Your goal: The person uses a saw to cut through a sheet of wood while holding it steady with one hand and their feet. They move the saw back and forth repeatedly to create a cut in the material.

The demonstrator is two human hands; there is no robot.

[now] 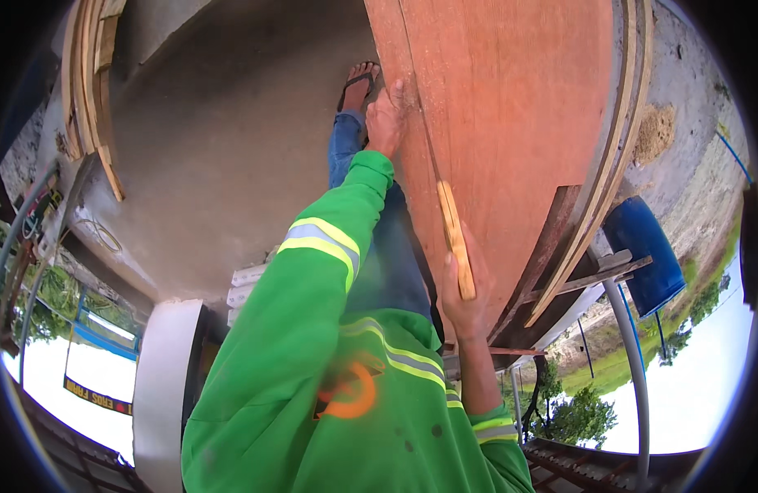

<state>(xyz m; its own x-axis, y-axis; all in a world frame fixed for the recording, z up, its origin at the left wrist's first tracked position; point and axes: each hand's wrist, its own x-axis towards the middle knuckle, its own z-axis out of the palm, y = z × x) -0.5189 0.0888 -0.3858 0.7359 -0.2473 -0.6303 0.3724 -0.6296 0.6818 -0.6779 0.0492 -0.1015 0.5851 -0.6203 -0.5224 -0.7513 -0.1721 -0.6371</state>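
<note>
My right hand (465,300) is closed around the light wooden handle (454,238) of a handsaw. Its thin dark blade (431,156) is seen nearly edge-on and runs away from me along a line in a reddish plywood sheet (510,107). Where the blade ends and the cut line begins, I cannot tell. To the left of that line, my left hand (385,122) grips the sheet's left edge, thumb on top; the fingers beneath are partly hidden. Pale sawdust specks lie on the plywood beside the line.
My sandalled foot (360,82) is beside the sheet's left edge. Long wooden strips (613,172) run along its right side, near a dark board (547,246). A blue barrel (646,256) lies farther right. More timber (87,82) stands at the far left, above the concrete floor (223,140).
</note>
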